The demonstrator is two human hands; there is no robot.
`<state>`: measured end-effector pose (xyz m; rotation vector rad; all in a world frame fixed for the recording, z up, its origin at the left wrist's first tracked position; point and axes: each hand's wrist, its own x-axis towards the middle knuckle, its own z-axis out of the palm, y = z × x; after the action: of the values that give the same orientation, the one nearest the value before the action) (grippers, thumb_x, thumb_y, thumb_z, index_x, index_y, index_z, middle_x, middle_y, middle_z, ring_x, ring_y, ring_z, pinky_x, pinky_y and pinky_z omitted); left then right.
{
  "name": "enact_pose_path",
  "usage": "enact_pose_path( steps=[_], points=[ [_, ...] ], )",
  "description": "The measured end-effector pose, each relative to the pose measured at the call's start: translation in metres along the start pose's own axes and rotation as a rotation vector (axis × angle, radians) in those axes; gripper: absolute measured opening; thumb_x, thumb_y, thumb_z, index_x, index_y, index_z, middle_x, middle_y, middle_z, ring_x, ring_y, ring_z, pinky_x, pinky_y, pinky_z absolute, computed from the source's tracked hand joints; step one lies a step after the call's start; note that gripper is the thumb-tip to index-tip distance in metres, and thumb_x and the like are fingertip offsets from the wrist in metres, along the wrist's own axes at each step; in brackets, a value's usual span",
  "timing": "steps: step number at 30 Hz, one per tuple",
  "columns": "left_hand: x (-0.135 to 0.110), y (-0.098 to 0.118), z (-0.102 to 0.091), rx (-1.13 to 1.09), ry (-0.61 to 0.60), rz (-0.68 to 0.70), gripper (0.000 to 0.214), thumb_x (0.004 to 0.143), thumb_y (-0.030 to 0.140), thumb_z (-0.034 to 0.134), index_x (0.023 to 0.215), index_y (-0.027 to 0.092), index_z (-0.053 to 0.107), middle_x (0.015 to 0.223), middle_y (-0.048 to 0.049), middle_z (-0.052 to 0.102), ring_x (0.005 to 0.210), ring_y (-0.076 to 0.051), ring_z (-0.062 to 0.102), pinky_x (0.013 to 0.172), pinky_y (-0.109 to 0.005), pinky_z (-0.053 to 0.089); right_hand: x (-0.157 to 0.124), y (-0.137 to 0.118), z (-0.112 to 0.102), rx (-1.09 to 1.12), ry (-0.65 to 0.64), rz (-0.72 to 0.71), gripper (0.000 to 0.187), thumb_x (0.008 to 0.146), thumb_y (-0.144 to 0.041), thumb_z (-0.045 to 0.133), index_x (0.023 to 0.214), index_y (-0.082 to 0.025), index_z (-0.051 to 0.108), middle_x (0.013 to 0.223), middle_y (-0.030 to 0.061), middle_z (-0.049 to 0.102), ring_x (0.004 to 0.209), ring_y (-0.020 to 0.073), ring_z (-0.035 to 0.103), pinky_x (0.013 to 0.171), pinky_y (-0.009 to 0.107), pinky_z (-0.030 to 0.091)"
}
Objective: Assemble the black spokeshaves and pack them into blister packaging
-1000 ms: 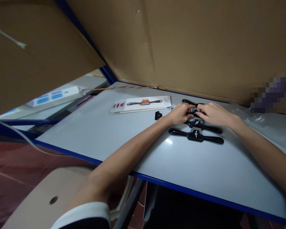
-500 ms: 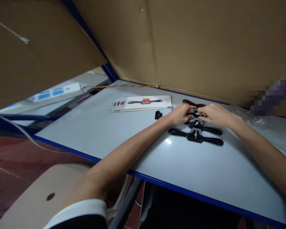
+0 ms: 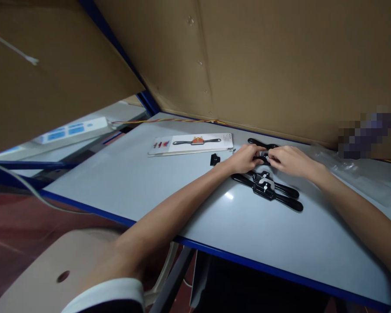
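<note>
Head view: right of the frame's centre, the left hand (image 3: 247,158) is pinching a black spokeshave (image 3: 263,161) between curled fingers and thumb, while the right hand (image 3: 289,161) is closing its bent fingers around the tool's middle, the exact contact being partly hidden. Another spokeshave (image 3: 259,142) is lying just behind them, and two overlapping spokeshaves (image 3: 282,204) are resting in front. Grey tabletop (image 3: 247,230) is stretching left and lower right to its blue front edge (image 3: 234,254), with the cardboard wall (image 3: 280,78) bounding the back.
</note>
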<state>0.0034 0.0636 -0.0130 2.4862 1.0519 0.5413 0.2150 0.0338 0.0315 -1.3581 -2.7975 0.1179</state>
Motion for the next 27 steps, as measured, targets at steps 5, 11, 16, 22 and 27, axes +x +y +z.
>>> enact_pose_path(
  steps=[5, 11, 16, 22, 27],
  points=[
    [0.0, -0.001, 0.001, 0.002, 0.012, 0.007, 0.04, 0.091, 0.018, 0.066, 0.13, 0.011, 0.073, 0.1, -0.0113, 0.075, 0.092, -0.024, 0.067, 0.086, -0.037, 0.051, 0.004, -0.004, 0.004, -0.011, -0.033, 0.03, 0.028, 0.104, -0.03, 0.049, 0.083, -0.022, 0.065, 0.076, 0.0071, 0.069, 0.069, 0.022, 0.06, 0.065, 0.037, 0.03],
    [0.0, -0.002, -0.002, -0.034, 0.01, 0.027, 0.031, 0.09, 0.017, 0.065, 0.118, 0.012, 0.074, 0.089, -0.0053, 0.07, 0.082, -0.02, 0.062, 0.082, -0.033, 0.048, 0.006, 0.005, 0.007, -0.167, 0.077, 0.002, 0.02, 0.103, -0.039, 0.063, 0.111, -0.022, 0.067, 0.105, 0.0087, 0.076, 0.085, 0.0241, 0.068, 0.065, 0.033, 0.032],
    [0.001, -0.003, -0.002, -0.047, 0.002, 0.026, 0.013, 0.089, 0.017, 0.065, 0.1, 0.013, 0.072, 0.082, -0.0036, 0.064, 0.076, -0.018, 0.057, 0.077, -0.032, 0.045, 0.009, 0.01, 0.012, -0.354, 0.026, -0.046, 0.027, 0.109, -0.044, 0.053, 0.122, -0.023, 0.065, 0.111, 0.0081, 0.074, 0.081, 0.0218, 0.069, 0.059, 0.033, 0.024],
    [0.002, -0.007, -0.005, -0.041, -0.045, 0.069, 0.011, 0.088, 0.016, 0.062, 0.096, 0.014, 0.069, 0.085, -0.0056, 0.066, 0.081, -0.02, 0.059, 0.079, -0.034, 0.046, 0.012, 0.008, 0.008, -0.452, -0.01, -0.074, 0.03, 0.11, -0.047, 0.052, 0.124, -0.024, 0.066, 0.115, 0.0092, 0.072, 0.085, 0.0224, 0.07, 0.058, 0.033, 0.021],
    [0.003, -0.013, -0.007, -0.082, -0.086, 0.151, 0.029, 0.086, 0.013, 0.06, 0.112, 0.014, 0.072, 0.105, -0.0096, 0.074, 0.095, -0.023, 0.064, 0.086, -0.036, 0.048, 0.014, 0.001, 0.007, -0.41, -0.05, -0.091, 0.033, 0.111, -0.045, 0.049, 0.124, -0.023, 0.07, 0.119, 0.0112, 0.074, 0.096, 0.0243, 0.071, 0.061, 0.033, 0.025]
  ],
)
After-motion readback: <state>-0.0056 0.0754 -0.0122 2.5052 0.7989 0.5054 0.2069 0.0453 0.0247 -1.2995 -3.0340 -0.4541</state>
